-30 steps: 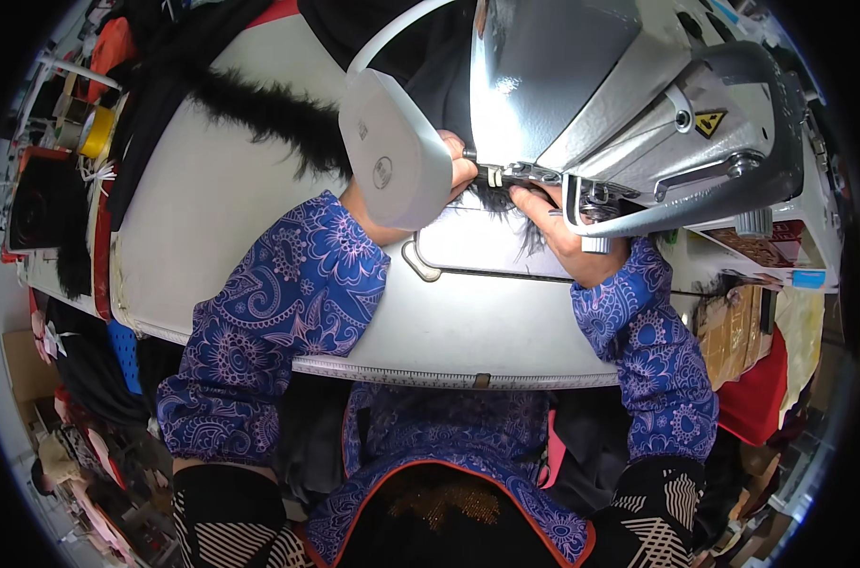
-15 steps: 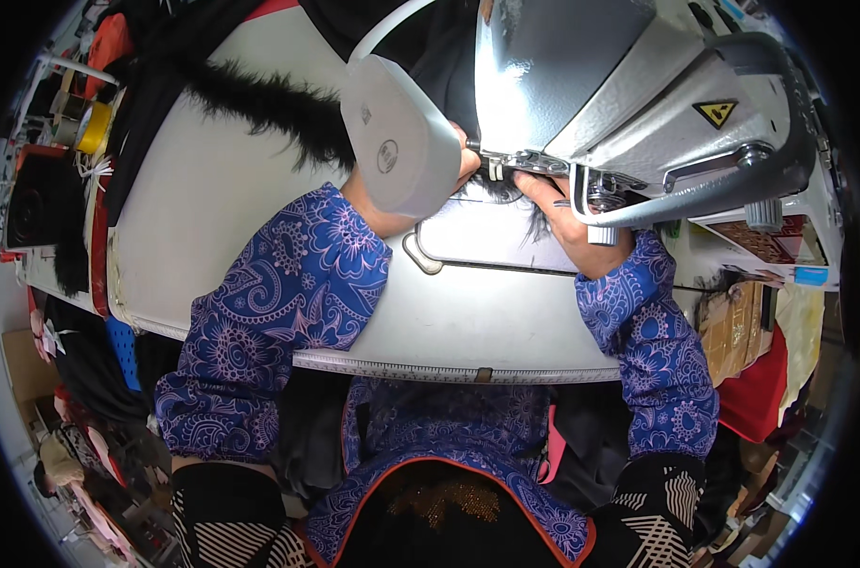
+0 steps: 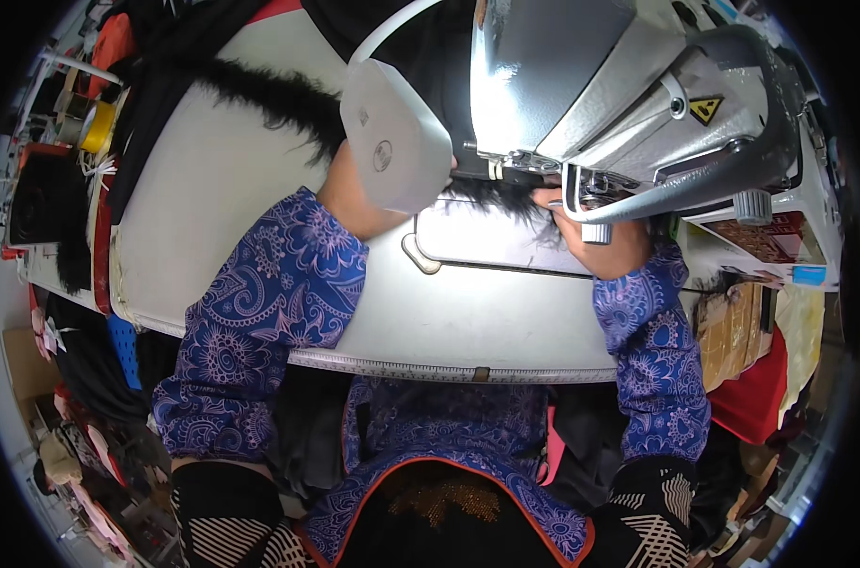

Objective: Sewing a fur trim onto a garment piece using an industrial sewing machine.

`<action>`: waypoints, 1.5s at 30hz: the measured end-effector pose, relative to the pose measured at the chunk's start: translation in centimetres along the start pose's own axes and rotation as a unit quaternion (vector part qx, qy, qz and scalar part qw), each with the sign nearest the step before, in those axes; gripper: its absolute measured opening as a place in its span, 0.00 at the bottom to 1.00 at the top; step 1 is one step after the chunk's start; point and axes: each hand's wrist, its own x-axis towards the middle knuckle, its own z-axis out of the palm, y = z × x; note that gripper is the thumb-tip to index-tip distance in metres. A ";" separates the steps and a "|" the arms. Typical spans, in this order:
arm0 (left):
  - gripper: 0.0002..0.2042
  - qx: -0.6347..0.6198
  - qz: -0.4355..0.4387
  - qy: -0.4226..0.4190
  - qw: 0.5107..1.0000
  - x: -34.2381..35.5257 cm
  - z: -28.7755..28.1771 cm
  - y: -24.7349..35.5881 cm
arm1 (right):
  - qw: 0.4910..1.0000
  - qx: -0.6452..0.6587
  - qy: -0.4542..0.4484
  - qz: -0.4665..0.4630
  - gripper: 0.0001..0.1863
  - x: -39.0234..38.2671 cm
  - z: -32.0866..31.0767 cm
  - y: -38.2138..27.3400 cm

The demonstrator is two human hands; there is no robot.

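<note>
A strip of black fur trim (image 3: 283, 102) runs from the upper left, behind the white lamp head (image 3: 392, 137), to the working area of a grey-and-white sewing machine (image 3: 562, 76). My left hand (image 3: 354, 197) is at the trim left of the machine; the lamp head hides its fingers. My right hand (image 3: 611, 244) lies right of the presser area, its fingers closed at the trim's right end, partly covered by the machine's curved bar (image 3: 681, 201). Between my hands the trim lies over the machine's light bed plate (image 3: 491, 237).
The white table (image 3: 468, 312) has a measuring tape (image 3: 401, 367) along its front edge. Black fabric (image 3: 155, 123) drapes over the table's left side. A yellow tape roll (image 3: 97, 127) is at the far left. Right of the machine are a brown taped package (image 3: 737, 327) and red fabric (image 3: 756, 402).
My left hand has moved left, away from the presser area and further behind the lamp head. My right hand has shifted slightly right and nearer me. More trim shows between them.
</note>
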 end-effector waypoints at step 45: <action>0.12 0.101 0.065 -0.041 0.992 -0.4 0.9 1.7 | 0.984 0.095 0.098 -0.119 0.12 1.7 -1.1 -3.6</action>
